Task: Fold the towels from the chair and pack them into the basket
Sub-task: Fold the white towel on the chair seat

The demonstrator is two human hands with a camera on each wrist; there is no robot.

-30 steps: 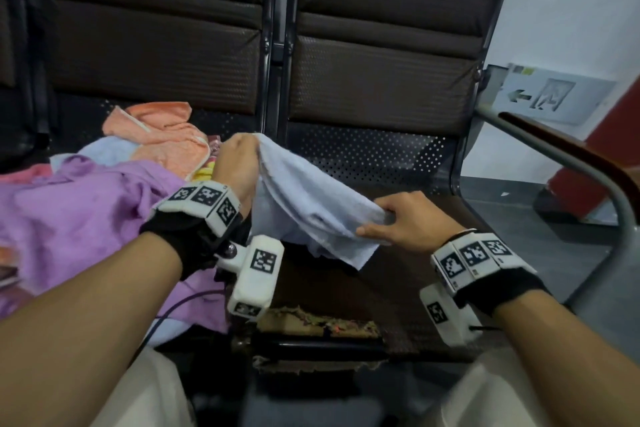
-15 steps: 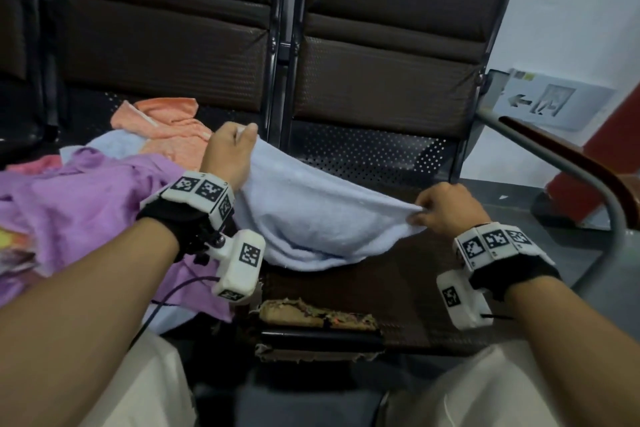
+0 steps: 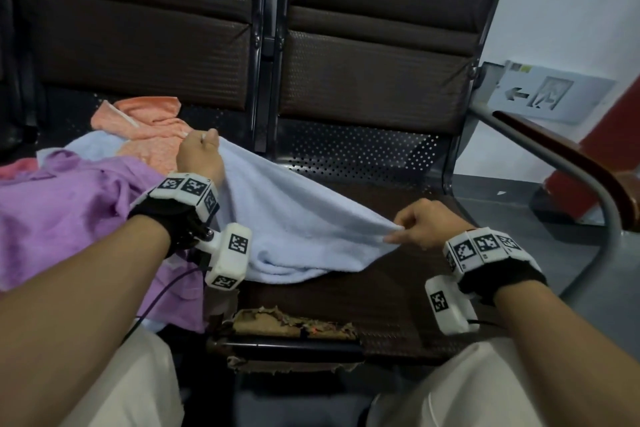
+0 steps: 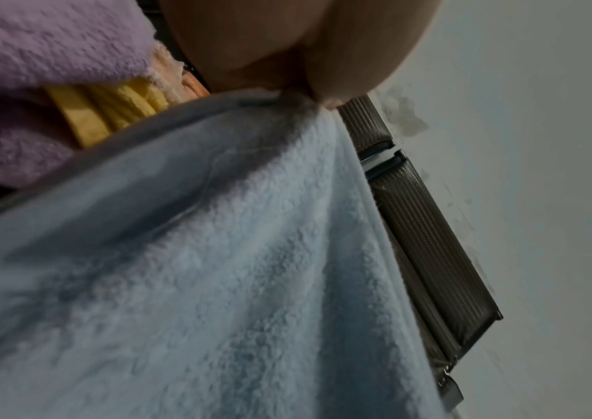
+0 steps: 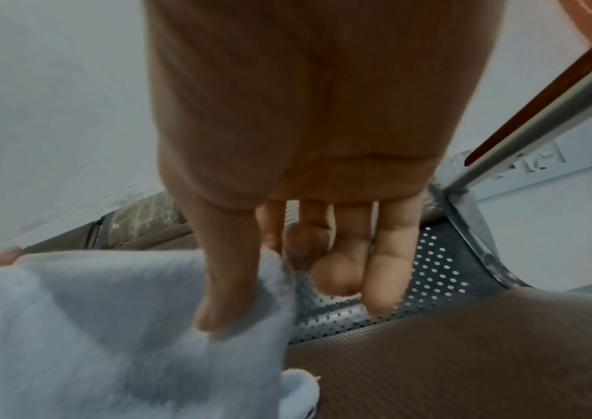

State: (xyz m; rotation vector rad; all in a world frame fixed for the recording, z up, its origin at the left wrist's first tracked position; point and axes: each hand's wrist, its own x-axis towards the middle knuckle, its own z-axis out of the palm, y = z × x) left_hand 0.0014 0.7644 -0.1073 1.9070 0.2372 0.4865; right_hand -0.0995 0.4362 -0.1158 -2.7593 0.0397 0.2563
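We are looking down at a row of dark brown chairs [image 3: 363, 204], and we are holding a pale blue towel [image 3: 294, 218] stretched between our two hands above the right-hand seat. Our left hand [image 3: 199, 156] is pinching one corner up near the gap between the two backrests; the left wrist view is showing the cloth gathered tightly between thumb and fingers. Our right hand [image 3: 420, 224] is pinching the opposite corner between thumb and forefinger, with its other fingers curling loosely and holding nothing. The towel's lower edge is sagging onto the seat.

On the left-hand seat, more towels are waiting in a heap: a purple towel [image 3: 62, 211] nearest us, an orange towel [image 3: 145, 128] behind it, and a yellow towel [image 4: 108, 110] tucked underneath. No basket is appearing in any view.

We are judging this to be the spreading step for the blue towel, before its first fold. The next move is probably calling for laying it flat on the seat, or bringing the two held corners together evenly.
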